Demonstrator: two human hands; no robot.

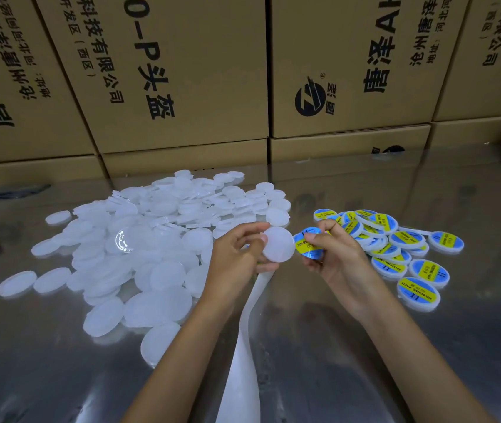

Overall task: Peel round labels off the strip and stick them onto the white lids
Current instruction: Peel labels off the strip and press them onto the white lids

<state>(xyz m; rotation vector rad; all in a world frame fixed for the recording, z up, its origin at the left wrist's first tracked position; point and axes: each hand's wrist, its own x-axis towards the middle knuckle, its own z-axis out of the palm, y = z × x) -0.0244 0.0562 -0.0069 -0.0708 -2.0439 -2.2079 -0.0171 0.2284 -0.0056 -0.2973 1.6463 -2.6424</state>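
The blank white lid (278, 244) sits upright between your two hands, above the table and a little in front of the loose heap. Your left hand (237, 257) pinches it at its left edge, thumb on the face and fingers curled behind. Just to its right, touching or overlapping its rim, is the round label (308, 244), blue and yellow, which your right hand (333, 254) pinches with thumb and fingers closed on it.

You look to be at the point of sticking: label freed, lid ready, the two not yet pressed together. The next move calls for centring the label over the lid's face, laying one edge down first, then smoothing it flat so it does not crease or sit off-centre.

The backing strip (244, 346) hangs from under your left hand and runs down towards you, passing out of the bottom of the view. To the left lies the pile of blank lids (139, 239); to the right the labelled lids (395, 245), all on the shiny metal table (365, 346), with cardboard boxes (182, 71) stacked behind.

Your right fingers cover part of the label, so I cannot tell whether it is wholly free of the strip. How your left hand holds the strip is hidden too.
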